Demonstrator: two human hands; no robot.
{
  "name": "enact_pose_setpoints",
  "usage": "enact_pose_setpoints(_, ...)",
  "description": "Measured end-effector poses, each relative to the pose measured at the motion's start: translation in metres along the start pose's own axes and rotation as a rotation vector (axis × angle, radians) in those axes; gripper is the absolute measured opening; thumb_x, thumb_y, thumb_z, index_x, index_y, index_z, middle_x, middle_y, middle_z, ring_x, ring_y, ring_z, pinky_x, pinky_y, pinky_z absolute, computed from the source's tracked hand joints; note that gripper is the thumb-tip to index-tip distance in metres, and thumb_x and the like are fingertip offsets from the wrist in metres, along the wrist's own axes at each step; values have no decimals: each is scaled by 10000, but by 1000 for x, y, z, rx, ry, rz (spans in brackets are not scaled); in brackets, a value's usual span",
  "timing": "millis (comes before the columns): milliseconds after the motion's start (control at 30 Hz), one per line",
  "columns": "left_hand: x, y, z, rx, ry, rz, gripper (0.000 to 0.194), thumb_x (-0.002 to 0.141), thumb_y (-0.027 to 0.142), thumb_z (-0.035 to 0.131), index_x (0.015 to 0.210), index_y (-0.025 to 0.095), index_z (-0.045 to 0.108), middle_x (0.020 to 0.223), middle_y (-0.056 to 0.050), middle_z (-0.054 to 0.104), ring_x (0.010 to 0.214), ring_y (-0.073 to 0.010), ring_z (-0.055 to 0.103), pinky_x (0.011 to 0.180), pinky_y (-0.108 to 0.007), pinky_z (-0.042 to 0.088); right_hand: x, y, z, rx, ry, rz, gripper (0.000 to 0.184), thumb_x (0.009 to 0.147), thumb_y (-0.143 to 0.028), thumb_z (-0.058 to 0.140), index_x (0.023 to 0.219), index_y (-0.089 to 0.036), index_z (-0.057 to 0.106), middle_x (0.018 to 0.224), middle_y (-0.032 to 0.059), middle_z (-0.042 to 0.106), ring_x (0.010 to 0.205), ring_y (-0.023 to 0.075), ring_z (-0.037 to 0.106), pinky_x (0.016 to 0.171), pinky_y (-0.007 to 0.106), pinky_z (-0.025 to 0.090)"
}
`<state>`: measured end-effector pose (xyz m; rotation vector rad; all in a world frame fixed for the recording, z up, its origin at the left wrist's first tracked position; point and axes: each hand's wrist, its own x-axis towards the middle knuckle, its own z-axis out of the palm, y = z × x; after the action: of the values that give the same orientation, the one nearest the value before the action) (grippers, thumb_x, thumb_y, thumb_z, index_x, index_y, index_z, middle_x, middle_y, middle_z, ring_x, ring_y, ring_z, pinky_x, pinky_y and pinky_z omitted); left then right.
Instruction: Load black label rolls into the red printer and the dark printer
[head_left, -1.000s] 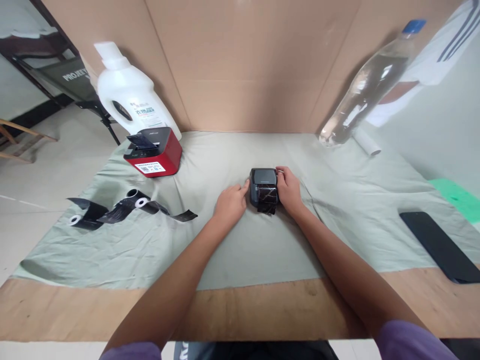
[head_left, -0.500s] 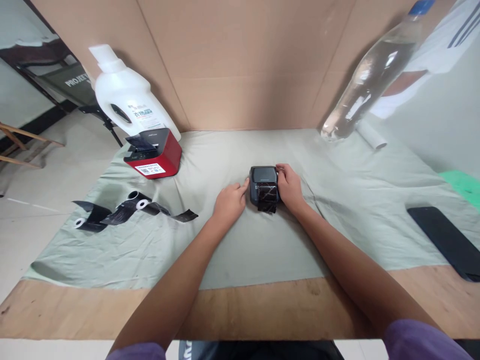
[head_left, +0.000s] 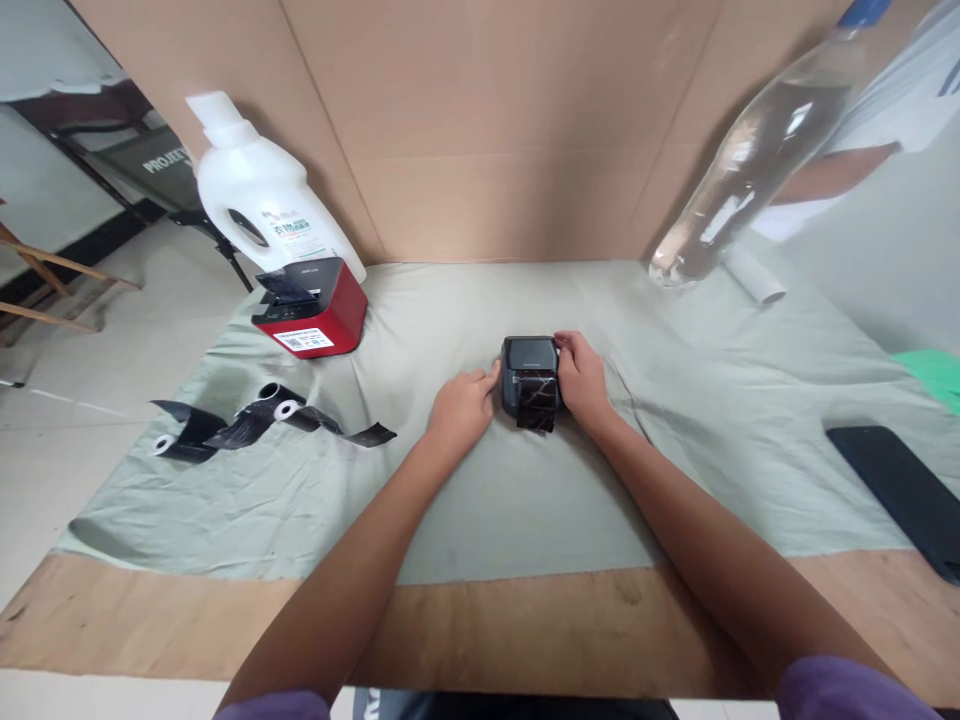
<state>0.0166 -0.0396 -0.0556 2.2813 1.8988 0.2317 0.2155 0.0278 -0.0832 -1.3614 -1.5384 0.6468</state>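
Note:
A small black printer (head_left: 529,353) stands on the grey-green cloth in front of me. From its front hangs a dark, crinkled strip of black paper (head_left: 537,400), reaching down to the cloth. My left hand (head_left: 463,408) rests against the printer's left side, its index finger touching the casing and the other fingers curled. On the opposite side, my right hand (head_left: 583,378) is closed around the right edge, with fingertips near the top rear corner; part of its fingers is hidden behind the printer. Together the two hands hold the printer from both sides.
To the left stand a red-and-black printer (head_left: 319,310) and a white detergent bottle (head_left: 270,195). Loose rolls of black paper (head_left: 255,425) lie nearer me. At right are a clear bottle (head_left: 757,160), a white tube (head_left: 755,277) and a black phone (head_left: 900,495). Cardboard (head_left: 487,130) closes off the back.
The view has shifted slightly, so things on the right appear a little farther right and lower. Both hands keep their places on the small black printer.

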Motion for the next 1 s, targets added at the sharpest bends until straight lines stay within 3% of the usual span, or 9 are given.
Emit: enact_pose_setpoints(1000, -1, 5, 7, 32, 34, 3, 606, 945, 108, 377, 1544, 175, 442, 1112, -121, 699, 1048, -278, 621, 885, -377, 463, 0, 1, 0, -17, 13, -12, 341, 915, -311, 394, 1123, -207, 642, 1150, 139, 748, 1117, 289, 687, 1003, 490, 503)
